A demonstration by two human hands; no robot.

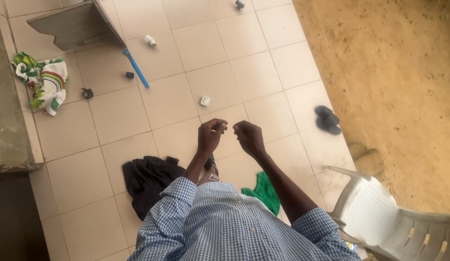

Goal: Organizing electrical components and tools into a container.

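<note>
Both my hands are raised in front of me over the tiled floor (114, 121), a small gap between them. My left hand (210, 136) has its fingers curled and pinched together at the tips. My right hand (249, 137) is curled the same way, its fingertips turned toward the left hand. Anything pinched between the fingers is too small to make out. I wear a blue checked shirt (225, 227). Below my hands on the floor lie a black cloth (147, 181) and a green cloth (263, 192).
A white plastic chair (379, 217) stands at the lower right. Black sandals (328, 120) lie by the sandy ground (394, 72). Farther off are a small white packet (205, 101), a blue stick (137, 67), a colourful cloth (43, 79) and a grey board (75, 24).
</note>
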